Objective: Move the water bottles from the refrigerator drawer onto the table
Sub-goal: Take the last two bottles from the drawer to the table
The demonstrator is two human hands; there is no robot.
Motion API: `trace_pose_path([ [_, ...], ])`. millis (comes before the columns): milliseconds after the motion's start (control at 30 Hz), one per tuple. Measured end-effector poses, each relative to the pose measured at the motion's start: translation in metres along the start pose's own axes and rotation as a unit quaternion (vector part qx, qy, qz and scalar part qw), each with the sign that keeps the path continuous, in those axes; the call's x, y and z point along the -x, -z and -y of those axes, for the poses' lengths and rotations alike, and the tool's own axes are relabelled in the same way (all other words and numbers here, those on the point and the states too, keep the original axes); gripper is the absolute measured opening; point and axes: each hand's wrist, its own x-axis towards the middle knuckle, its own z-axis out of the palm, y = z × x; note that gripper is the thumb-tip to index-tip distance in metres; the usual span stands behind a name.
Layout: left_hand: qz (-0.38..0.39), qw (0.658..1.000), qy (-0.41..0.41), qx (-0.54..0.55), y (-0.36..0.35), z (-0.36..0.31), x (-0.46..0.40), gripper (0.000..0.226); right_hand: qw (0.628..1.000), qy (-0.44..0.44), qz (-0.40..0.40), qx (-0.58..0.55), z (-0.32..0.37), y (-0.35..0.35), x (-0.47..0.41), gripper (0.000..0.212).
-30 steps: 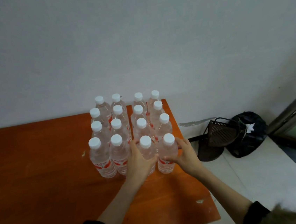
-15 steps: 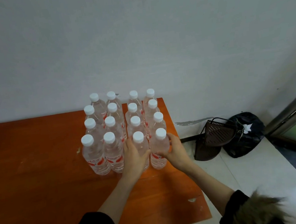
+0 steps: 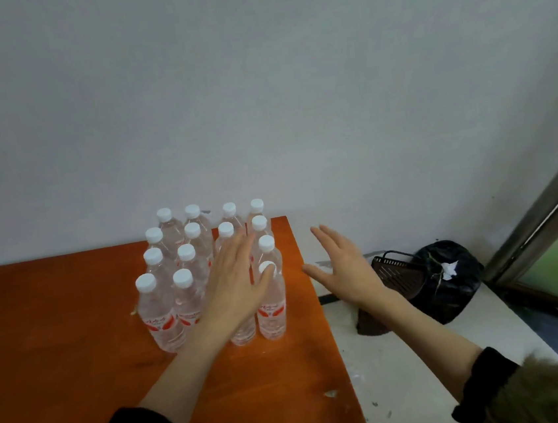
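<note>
Several clear water bottles (image 3: 159,313) with white caps and red labels stand upright in tidy rows on the orange wooden table (image 3: 58,355), near its far right corner. My left hand (image 3: 235,283) hovers flat with straight fingers in front of the third column, hiding one front bottle's cap. Its thumb lies near the cap of the front right bottle (image 3: 271,307). My right hand (image 3: 340,268) is spread open in the air beyond the table's right edge, apart from the bottles. Neither hand holds anything. The refrigerator drawer is out of view.
A plain grey wall stands behind the table. On the pale floor to the right lie a dark mesh basket (image 3: 397,273) and a black bag (image 3: 450,279). A metal door or window frame (image 3: 539,215) runs along the far right.
Both hands have let go of the two front right bottles, opened flat and lifted. My right hand has swung out to the right past the table's edge.
</note>
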Motion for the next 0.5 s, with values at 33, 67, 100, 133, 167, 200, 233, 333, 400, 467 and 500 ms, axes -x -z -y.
trace_pose_path([
  [33, 0.005, 0.999, -0.022, -0.024, 0.003, -0.01, -0.006, 0.066, 0.998, 0.01, -0.008, 0.054, -0.003, 0.014, 0.002, 0.077],
  [67, 0.01, 0.998, -0.042, -0.048, 0.005, -0.02, -0.011, 0.067, 0.994, 0.013, -0.016, 0.104, -0.006, 0.028, 0.006, 0.079],
  [100, 0.013, 0.995, -0.063, -0.07, 0.007, -0.03, -0.017, 0.068, 0.989, 0.01, -0.027, 0.148, -0.01, 0.042, 0.01, 0.081],
  [133, 0.012, 0.992, -0.085, -0.09, 0.008, -0.041, -0.022, 0.069, 0.983, 0.003, -0.038, 0.182, -0.014, 0.055, 0.017, 0.083],
  [167, 0.011, 0.988, -0.107, -0.108, 0.009, -0.053, -0.027, 0.07, 0.977, -0.007, -0.05, 0.208, -0.017, 0.067, 0.025, 0.086],
  [200, 0.011, 0.984, -0.128, -0.121, 0.01, -0.064, -0.031, 0.072, 0.972, -0.019, -0.062, 0.228, -0.021, 0.078, 0.036, 0.088],
  [233, 0.014, 0.981, -0.148, -0.127, 0.01, -0.076, -0.033, 0.072, 0.967, -0.033, -0.073, 0.243, -0.024, 0.089, 0.047, 0.089],
  [333, 0.031, 0.971, -0.208, -0.116, 0.005, -0.113, -0.027, 0.072, 0.951, -0.075, -0.099, 0.282, -0.032, 0.117, 0.094, 0.091],
  [400, 0.047, 0.962, -0.25, -0.098, -0.002, -0.136, -0.014, 0.071, 0.941, -0.114, -0.115, 0.298, -0.035, 0.13, 0.131, 0.092],
  [467, 0.072, 0.951, -0.29, -0.077, -0.011, -0.156, 0.004, 0.071, 0.928, -0.166, -0.131, 0.308, -0.037, 0.137, 0.17, 0.091],
  [500, 0.086, 0.945, -0.308, -0.07, -0.016, -0.165, 0.014, 0.07, 0.92, -0.193, -0.137, 0.311, -0.038, 0.138, 0.191, 0.09],
])
